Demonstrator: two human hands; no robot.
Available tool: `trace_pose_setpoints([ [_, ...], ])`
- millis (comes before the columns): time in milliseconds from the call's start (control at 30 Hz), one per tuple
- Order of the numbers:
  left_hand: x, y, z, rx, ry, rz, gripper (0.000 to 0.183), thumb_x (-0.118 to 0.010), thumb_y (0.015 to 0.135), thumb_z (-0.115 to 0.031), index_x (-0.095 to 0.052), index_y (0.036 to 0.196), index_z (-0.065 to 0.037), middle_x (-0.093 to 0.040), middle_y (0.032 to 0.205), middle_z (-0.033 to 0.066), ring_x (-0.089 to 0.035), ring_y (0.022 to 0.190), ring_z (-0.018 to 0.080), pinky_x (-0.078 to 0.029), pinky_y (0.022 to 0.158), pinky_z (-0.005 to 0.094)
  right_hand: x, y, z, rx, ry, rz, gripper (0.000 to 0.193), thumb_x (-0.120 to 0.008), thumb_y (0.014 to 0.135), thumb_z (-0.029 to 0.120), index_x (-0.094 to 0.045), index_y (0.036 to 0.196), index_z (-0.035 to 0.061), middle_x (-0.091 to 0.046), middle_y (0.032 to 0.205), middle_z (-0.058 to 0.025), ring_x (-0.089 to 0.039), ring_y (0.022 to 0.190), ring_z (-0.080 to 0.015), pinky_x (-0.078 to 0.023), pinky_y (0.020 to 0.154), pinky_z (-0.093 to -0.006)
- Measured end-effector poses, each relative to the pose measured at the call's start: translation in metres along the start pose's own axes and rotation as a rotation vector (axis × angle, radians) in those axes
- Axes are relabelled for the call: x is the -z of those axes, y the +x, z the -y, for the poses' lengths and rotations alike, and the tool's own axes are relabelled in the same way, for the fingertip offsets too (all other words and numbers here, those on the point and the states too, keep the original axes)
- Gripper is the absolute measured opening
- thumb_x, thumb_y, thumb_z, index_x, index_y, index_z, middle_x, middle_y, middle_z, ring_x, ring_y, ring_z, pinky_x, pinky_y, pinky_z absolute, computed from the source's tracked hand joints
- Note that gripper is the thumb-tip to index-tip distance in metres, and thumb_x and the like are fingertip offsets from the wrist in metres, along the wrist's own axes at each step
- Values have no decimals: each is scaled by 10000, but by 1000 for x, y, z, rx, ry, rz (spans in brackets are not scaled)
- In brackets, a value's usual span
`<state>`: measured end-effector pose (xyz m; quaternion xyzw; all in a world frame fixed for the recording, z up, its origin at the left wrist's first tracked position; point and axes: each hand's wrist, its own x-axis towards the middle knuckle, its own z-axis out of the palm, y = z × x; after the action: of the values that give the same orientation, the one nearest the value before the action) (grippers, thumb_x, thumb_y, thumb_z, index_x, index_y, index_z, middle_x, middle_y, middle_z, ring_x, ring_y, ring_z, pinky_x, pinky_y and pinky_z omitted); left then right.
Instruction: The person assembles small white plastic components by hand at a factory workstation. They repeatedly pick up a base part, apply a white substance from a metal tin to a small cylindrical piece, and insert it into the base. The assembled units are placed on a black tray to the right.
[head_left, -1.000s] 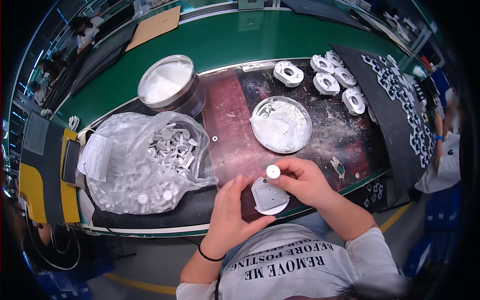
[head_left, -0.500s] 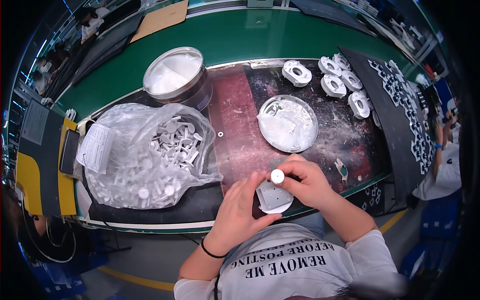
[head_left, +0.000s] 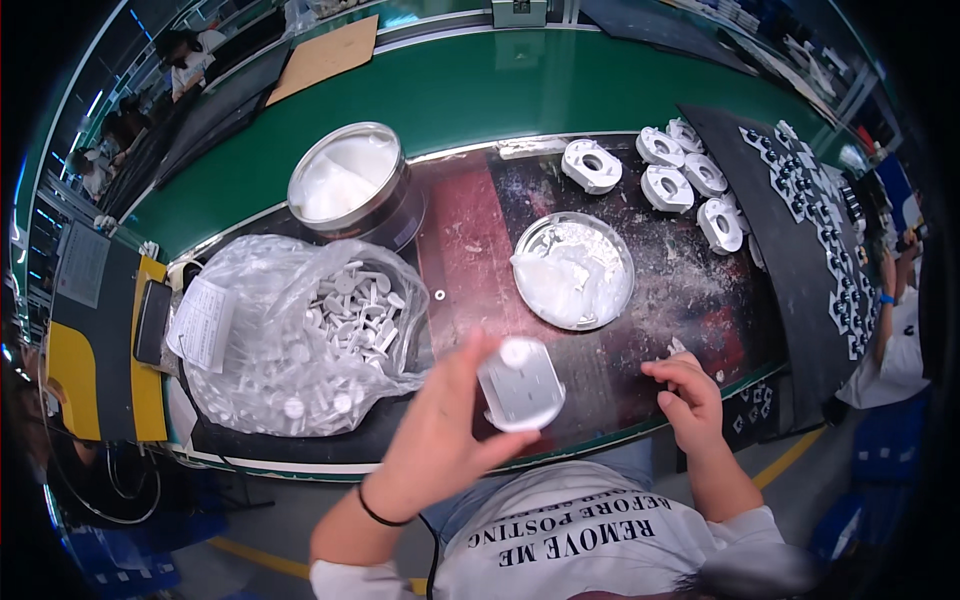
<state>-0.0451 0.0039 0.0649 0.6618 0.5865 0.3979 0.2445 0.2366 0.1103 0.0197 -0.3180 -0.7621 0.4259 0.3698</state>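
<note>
My left hand [head_left: 440,420] grips a flat, rounded grey-and-white plastic part [head_left: 523,390] by its edges, between thumb and fingers. A white round cap [head_left: 517,352] sits at the part's far end, close to my fingertips; motion blurs this spot. My right hand [head_left: 690,393] hovers apart over the right front of the table, fingers half bent and thumb apart, with nothing seen in it. Beyond the hands lies a round metal lid [head_left: 606,318] bearing a lump of white grease [head_left: 560,275]. To the left, a clear plastic bag [head_left: 260,370] holds many white stemmed discs [head_left: 350,310].
A metal tin [head_left: 400,200] with white contents stands at the back left. Several white ring-shaped housings [head_left: 592,167] lie at the back right, beside a black board [head_left: 790,290] carrying rows of small parts. A small white ring [head_left: 440,295] lies mid-table. Another person's arm [head_left: 885,290] shows far right.
My right hand has let go of the white cap and moved right, away from the part. My left hand has shifted slightly left with the plastic part, the cap staying on it.
</note>
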Motion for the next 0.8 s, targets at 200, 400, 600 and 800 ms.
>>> trace_pose_setpoints([
  [200, 30, 158, -11, 10, 1, -67, 961, -792, 656, -144, -208, 1403, 18, -528, 1166, 274, -535, 1078, 390, -422, 935, 401, 4, 4, -4, 107, 17, -20, 215, -590, 748, 22, -635, 957, 8, -666, 975, -116, -587, 873, -229, -450, 766, -320],
  [400, 15, 277, 83, 145, 268, -375, 943, -772, 691, -215, -199, 1404, 13, -552, 1170, 280, -570, 1071, 371, -446, 911, 372, 7, 8, -5, 234, 75, -4, 154, -594, 745, -4, -658, 882, 21, -670, 874, -105, -615, 749, -246, -484, 685, -341],
  [600, 2, 304, 175, 130, 233, -521, 956, -746, 715, -251, -154, 1396, 67, -503, 1208, 321, -524, 1143, 373, -416, 953, 381, 9, 5, -6, 269, 108, -4, 190, -608, 726, -37, -658, 900, 22, -659, 845, -83, -603, 737, -231, -487, 658, -323],
  [800, -39, 304, 101, -232, 583, -372, 872, -752, 692, -427, -364, 1351, -9, -429, 1337, 224, -388, 1253, 356, -316, 1039, 427, 11, 3, -9, 283, 144, -40, 188, -602, 725, -39, -653, 896, 19, -656, 836, -82, -597, 720, -229, -485, 647, -326],
])
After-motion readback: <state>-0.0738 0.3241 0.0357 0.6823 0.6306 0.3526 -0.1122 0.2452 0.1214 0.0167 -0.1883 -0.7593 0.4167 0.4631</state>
